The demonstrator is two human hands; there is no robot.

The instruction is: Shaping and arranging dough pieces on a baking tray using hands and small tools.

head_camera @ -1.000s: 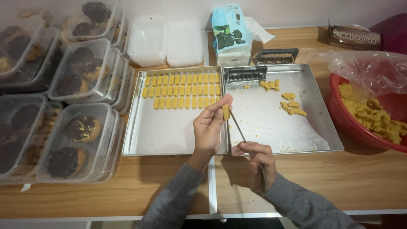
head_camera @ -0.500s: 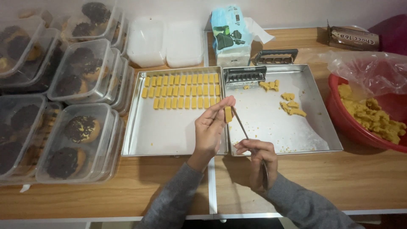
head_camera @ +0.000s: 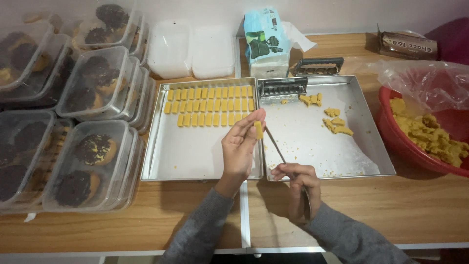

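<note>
yellow dough piece (head_camera: 258, 129) pinched upright in left hand (head_camera: 239, 149) fingers, over seam between left tray (head_camera: 195, 156) and right tray (head_camera: 312, 146). right hand (head_camera: 295, 188) fingers closed on thin metal blade (head_camera: 276, 145), tip beside piece, seemingly to free it.

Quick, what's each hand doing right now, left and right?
Left hand: closed on a small yellow dough piece, pinched at the fingertips.
Right hand: closed on a thin metal tool.

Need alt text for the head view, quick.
The left hand pinches a small yellow dough piece over the left tray, while the right hand holds a thin metal tool against it.
</note>
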